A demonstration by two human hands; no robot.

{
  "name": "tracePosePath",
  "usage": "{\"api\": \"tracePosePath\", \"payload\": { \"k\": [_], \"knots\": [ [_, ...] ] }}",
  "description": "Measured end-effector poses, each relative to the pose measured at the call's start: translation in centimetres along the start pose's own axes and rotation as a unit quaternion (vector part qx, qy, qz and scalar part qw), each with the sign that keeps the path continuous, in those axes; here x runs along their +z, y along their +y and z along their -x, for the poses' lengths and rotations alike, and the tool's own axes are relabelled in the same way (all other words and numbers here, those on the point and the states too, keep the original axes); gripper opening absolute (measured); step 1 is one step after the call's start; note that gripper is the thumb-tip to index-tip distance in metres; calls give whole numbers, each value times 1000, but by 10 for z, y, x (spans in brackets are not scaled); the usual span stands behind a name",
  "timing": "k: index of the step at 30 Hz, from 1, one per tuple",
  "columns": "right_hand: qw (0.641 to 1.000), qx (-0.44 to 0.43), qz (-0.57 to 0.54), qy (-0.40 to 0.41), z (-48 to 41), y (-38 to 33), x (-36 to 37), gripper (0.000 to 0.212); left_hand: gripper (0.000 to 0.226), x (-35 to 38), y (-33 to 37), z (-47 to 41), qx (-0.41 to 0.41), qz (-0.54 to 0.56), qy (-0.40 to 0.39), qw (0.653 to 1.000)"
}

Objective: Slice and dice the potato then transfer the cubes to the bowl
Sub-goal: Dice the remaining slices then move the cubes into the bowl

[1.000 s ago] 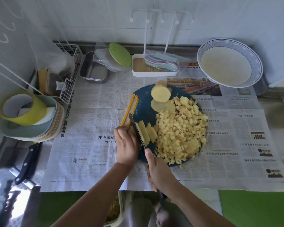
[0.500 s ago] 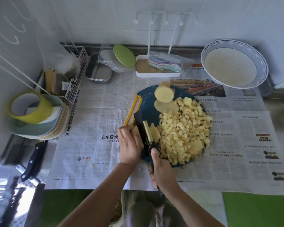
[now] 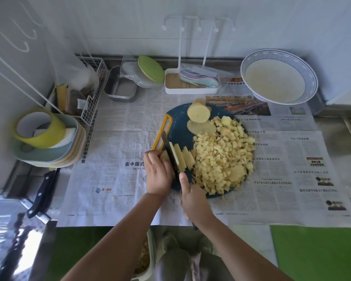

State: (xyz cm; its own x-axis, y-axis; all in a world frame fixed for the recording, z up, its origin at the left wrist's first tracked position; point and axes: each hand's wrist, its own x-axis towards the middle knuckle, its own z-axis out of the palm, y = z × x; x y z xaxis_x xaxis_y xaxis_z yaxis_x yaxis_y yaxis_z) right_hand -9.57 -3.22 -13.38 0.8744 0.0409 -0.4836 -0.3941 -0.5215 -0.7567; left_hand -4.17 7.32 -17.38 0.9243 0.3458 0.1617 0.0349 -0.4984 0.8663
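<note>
Potato [image 3: 198, 112] everywhere, and this job looks well past halfway! Widest first: the table [image 3: 336, 123] under its newspaper [image 3: 114, 142], then the big bowl [image 3: 280, 53] at the far right, well apart from the action and, as far as I can see, holding no cubes yet. Next the blue cutting board [image 3: 178, 126], much of it buried under the heap of cubes [image 3: 221, 157], with the uncut stump of potato and a round slice [image 3: 201, 126] waiting at its far edge. Now the hands: left hand [image 3: 158, 175], grip curled down on the stack of slices [image 3: 183, 157] at the board's near left; right hand [image 3: 193, 197], grip wrapped round the handle of the knife [image 3: 170, 154], one finger laid toward the blade. And the change: half a second ago that blade was up and tilted, now it is down through the stack again, just beside the left hand. Another strip off, and little seems left under that hand. My read: crosscut these strips, then the stump, then the bowl.
</note>
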Motion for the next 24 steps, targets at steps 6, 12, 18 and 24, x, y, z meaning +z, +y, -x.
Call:
{"api": "tracePosePath", "payload": {
  "k": [6, 12, 18, 24],
  "knots": [
    [998, 8, -68, 5, -4, 7, -4, 67, 7, -1, -4, 0, -10, 0, -8, 1000],
    [990, -66, 110, 57, 4, 7, 3, 66, 9, -1, -3, 0, -6, -6, -1, 1000],
    [940, -76, 265, 200, -1, -1, 24, 65, 14, 0, -4, 0, -1, -15, 17, 1000],
    [953, -26, 252, 168, -1, -9, 21, 62, 26, -1, -4, 2, 7, -10, 16, 1000]
  ]
}}
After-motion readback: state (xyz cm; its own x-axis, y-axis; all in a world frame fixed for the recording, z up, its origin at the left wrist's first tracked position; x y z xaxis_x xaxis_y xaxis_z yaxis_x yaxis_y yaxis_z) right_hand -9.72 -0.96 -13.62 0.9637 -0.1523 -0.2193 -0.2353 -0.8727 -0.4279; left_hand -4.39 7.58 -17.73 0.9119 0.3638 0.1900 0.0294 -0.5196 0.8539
